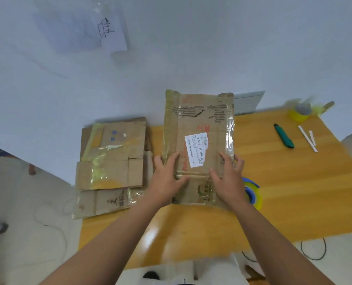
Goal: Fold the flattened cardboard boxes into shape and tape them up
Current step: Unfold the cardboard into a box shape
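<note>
A flattened brown cardboard box (199, 124) with old clear tape and a white shipping label lies lengthwise in the middle of the wooden table (294, 182). My left hand (167, 177) rests on its near left part with fingers spread flat. My right hand (227, 177) lies flat on its near right part, fingertips toward the label. A second flattened box (109, 161), also taped, lies to the left, overhanging the table's left edge. A roll of clear tape with a blue core (252, 192) peeks out just right of my right wrist.
A dark green utility knife (284, 135) and two white sticks (308, 138) lie at the right. A yellow roll with a grey thing in it (300, 113) stands at the far right corner. A white wall rises behind the table, with a paper note (111, 31) on it.
</note>
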